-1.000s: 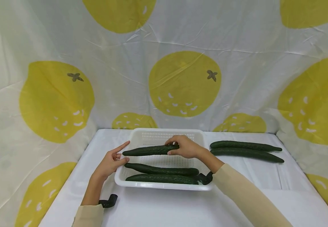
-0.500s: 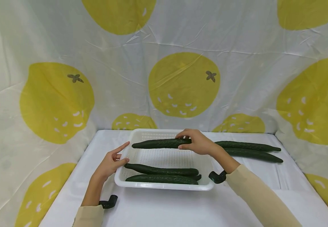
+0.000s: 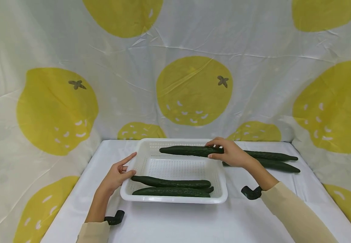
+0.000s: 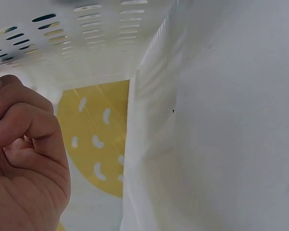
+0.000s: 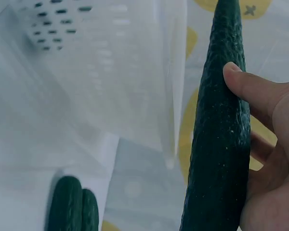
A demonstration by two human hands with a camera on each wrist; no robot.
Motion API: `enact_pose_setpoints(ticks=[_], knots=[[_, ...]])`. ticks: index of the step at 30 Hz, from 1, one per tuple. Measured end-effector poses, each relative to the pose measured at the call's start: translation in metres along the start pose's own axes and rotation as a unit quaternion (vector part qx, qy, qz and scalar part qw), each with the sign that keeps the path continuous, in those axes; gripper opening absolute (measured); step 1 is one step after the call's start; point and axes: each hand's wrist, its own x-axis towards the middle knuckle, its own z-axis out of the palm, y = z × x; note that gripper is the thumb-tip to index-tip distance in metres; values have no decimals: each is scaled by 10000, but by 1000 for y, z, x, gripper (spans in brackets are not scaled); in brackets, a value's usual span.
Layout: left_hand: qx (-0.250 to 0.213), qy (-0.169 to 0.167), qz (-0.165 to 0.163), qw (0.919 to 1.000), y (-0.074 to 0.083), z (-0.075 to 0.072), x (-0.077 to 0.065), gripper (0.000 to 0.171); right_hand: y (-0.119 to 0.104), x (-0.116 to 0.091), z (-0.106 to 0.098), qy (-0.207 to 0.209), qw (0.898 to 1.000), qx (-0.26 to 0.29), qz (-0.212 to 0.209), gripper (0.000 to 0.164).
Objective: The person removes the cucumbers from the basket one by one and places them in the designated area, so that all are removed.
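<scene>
Held cucumber (image 3: 187, 151), one: aloft over the back right of the basket (image 3: 175, 200), roughly level, pinched near its right end between thumb and fingers of the right hand (image 3: 229, 153). Handling, as I judge it: stiff, moderately heavy, bumpy skin giving fair purchase, likely to snap if bent. I would favour a hold nearer the middle; the end grip leaves a long overhang.

Left hand (image 3: 116, 177), one: thumb at the basket's left rim, index straight; I cannot tell whether it grips.

Basket contents: two cucumbers (image 3: 172, 192) along the front, plus a stub (image 3: 209, 190), perhaps a third.

Surface (image 3: 175, 224), right side: two more cucumbers (image 3: 272, 156), partly hidden by the right hand and wrist.
</scene>
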Motion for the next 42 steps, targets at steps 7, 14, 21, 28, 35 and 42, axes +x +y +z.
enact_pose_setpoints(ticks=[7, 14, 21, 28, 35, 42], knots=[[-36, -2, 16, 10000, -2, -1, 0, 73, 17, -27, -19, 200, 9991, -273, 248, 41], [-10, 6, 42, 10000, -7, -1, 1, 72, 34, -57, -37, 476, 9966, -550, 386, 39], [0, -43, 12, 10000, -9, -2, -2, 73, 51, -88, -49, 612, 9916, -867, 743, 42], [74, -9, 78, 9999, -4, -4, 0, 72, 69, -115, -63, 833, 9864, -1153, 822, 40], [40, 18, 46, 10000, -4, -4, 0, 72, 97, -141, -68, 975, 9816, -1414, 840, 41], [-67, 28, -8, 10000, -2, -1, 0, 73, 122, -162, -66, 1160, 9787, -1534, 712, 41]])
